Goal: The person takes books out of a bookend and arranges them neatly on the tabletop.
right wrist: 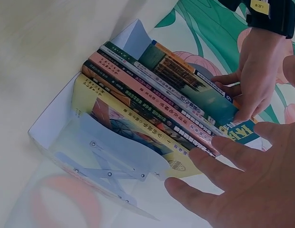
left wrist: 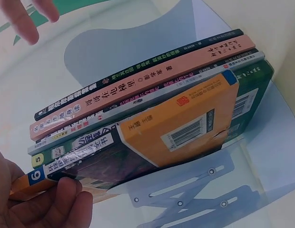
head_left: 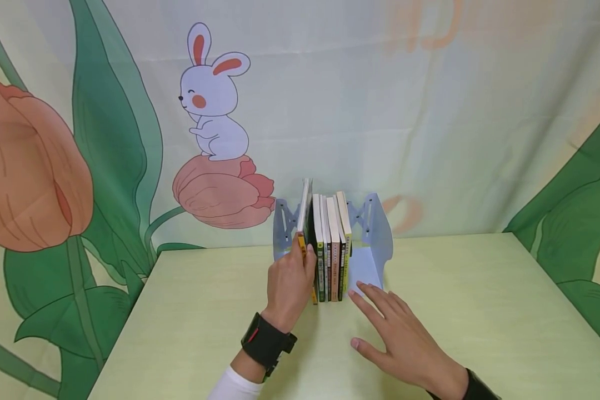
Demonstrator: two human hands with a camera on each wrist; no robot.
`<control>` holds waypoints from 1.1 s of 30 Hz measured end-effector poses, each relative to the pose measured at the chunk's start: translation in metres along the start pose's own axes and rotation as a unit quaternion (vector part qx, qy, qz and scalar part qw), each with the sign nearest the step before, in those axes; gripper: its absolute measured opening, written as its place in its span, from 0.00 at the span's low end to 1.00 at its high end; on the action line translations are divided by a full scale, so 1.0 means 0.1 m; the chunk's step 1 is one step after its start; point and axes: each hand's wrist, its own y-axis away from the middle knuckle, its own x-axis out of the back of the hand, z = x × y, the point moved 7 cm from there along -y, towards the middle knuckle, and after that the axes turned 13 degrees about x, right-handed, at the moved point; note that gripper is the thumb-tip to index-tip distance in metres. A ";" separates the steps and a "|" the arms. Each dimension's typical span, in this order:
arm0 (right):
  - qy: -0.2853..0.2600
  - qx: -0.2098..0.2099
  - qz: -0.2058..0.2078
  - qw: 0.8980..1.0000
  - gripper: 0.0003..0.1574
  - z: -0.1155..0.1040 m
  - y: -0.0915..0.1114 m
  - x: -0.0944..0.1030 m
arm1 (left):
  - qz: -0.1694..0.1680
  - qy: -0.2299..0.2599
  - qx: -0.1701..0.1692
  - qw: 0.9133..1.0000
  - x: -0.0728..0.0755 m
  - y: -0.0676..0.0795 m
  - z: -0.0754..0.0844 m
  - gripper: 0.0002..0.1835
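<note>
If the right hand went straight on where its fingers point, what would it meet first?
Likely the yellow book, the rightmost one standing; depth is unclear, so the bookend's base could come first.

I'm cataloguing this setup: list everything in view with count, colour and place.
Table: one, yellow-green, foreground
Rack: one, pale blue, on the table
Held book: one, orange-backed, row's left end
Other books: at least five, green, grey, pink, black, yellow spines, in the rack
Backdrop: one, pale, behind the table
Printed rabbit: one, white, backdrop
Printed tulips: two or more, orange-pink, backdrop's left
Printed leaves: several, green, backdrop's sides
Left hand: one, gripping the held book
Right hand: one, before the rack
Wristbands: two, black, wrists
Sleeve: one, white, left forearm
</note>
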 end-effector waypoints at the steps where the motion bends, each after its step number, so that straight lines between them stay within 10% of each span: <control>1: 0.000 0.002 0.000 1.000 0.48 -0.01 0.00 0.00 | 0.003 0.002 -0.002 1.000 0.01 0.00 0.00 0.23; 33: -0.001 0.011 0.008 1.000 0.49 0.00 -0.02 0.09 | 0.105 0.016 -0.083 0.991 0.45 0.06 0.22 0.15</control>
